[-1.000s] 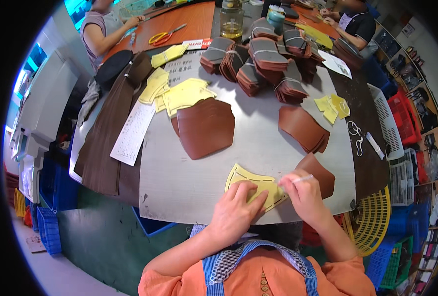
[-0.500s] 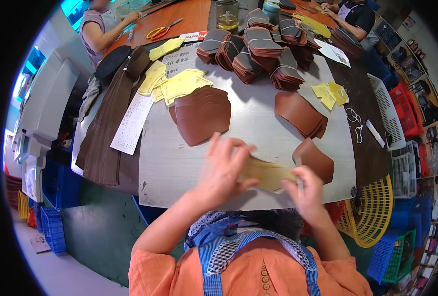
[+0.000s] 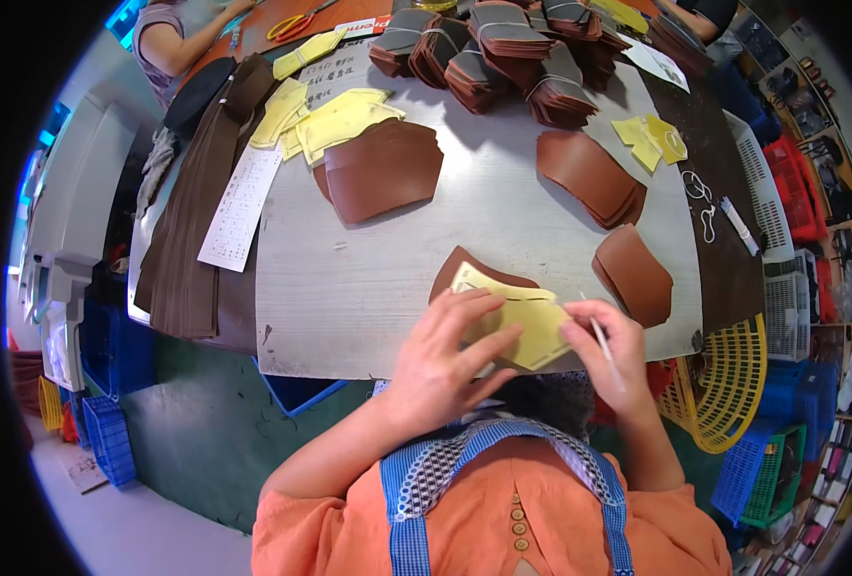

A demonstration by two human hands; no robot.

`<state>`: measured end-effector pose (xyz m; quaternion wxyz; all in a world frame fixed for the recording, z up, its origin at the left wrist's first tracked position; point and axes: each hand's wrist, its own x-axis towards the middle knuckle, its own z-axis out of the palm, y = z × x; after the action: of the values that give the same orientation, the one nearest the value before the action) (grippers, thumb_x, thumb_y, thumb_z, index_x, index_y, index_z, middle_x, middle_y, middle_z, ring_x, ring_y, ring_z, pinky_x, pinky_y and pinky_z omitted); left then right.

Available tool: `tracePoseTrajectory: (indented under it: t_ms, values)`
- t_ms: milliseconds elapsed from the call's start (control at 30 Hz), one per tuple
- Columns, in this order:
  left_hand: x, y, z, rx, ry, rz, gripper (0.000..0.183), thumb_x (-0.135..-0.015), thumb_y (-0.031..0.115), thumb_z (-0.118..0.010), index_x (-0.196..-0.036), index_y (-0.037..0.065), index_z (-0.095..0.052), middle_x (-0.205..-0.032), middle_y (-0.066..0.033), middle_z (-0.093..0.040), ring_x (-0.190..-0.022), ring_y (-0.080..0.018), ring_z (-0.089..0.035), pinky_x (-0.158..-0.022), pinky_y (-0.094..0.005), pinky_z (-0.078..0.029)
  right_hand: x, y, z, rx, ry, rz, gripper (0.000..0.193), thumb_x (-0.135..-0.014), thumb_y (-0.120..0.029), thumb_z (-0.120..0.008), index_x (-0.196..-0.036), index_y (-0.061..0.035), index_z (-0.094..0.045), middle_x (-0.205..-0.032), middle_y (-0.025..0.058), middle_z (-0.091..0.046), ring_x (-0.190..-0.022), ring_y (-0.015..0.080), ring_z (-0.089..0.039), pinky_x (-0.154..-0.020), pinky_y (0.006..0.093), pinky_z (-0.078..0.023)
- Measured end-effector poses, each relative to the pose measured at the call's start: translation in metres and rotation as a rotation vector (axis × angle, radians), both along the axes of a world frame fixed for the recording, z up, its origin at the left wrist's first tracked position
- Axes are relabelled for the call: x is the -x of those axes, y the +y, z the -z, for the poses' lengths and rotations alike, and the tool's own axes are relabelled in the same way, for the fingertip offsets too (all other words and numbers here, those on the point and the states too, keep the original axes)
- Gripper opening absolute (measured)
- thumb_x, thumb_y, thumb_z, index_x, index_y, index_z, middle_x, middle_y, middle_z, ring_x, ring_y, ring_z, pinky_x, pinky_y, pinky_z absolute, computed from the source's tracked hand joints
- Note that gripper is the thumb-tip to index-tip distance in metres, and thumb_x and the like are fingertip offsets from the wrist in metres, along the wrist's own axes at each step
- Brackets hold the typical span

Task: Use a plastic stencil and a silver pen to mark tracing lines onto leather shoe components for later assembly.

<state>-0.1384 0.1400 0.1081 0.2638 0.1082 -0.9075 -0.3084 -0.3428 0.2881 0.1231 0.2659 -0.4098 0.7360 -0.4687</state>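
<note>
A yellow template (image 3: 538,331) with slots cut in it lies over a brown leather piece (image 3: 448,272) at the table's near edge. The leather shows past the template's far left side; the rest is hidden. My left hand (image 3: 450,350) rests on the template's left part, fingers spread. My right hand (image 3: 615,348) is closed around a slim white pen (image 3: 600,336), its fingertips at the template's right edge. Loose brown leather pieces lie in a left pile (image 3: 385,173), a right pile (image 3: 591,180) and a small pile (image 3: 637,274) beside my right hand.
Banded leather bundles (image 3: 508,34) stand at the back. Yellow templates (image 3: 344,120) lie left of them, by a paper sheet (image 3: 241,206) and dark strips (image 3: 191,211). At right are smaller yellow pieces (image 3: 652,141), white cord (image 3: 703,204) and a yellow basket (image 3: 724,398). Co-workers sit across.
The template, blurred and held between both hands before, now lies on a brown leather piece. My left hand has moved down over it. The view has tilted, so the table's back is higher.
</note>
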Motion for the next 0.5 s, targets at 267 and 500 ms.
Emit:
tracePoseTrajectory:
  t_ms: [267,500]
  values:
    - [0.014,0.013,0.001,0.109,-0.192,-0.078,0.047,-0.088,0.026,-0.076,-0.132,0.012,-0.067,-0.150,-0.0196,-0.051,-0.142,-0.0378,-0.048,-0.117,-0.0541,-0.039,0.000,-0.024,-0.007,0.042,0.447,-0.076,0.028,-0.099,-0.020,-0.070,-0.118,-0.0002,-0.065,-0.090,0.0125,-0.065,-0.080,0.0239,-0.066,-0.072,0.0348,-0.053]
    - [0.014,0.010,0.001,0.080,-0.180,-0.066,0.042,-0.087,0.023,-0.075,-0.127,0.011,-0.070,-0.146,-0.0211,-0.053,-0.141,-0.0392,-0.048,-0.117,-0.0563,-0.037,0.005,-0.076,-0.014,0.178,0.096,-0.251,0.023,-0.104,-0.019,-0.061,-0.097,0.0000,-0.072,-0.092,0.0114,-0.070,-0.082,0.0257,-0.068,-0.074,0.0370,-0.054]
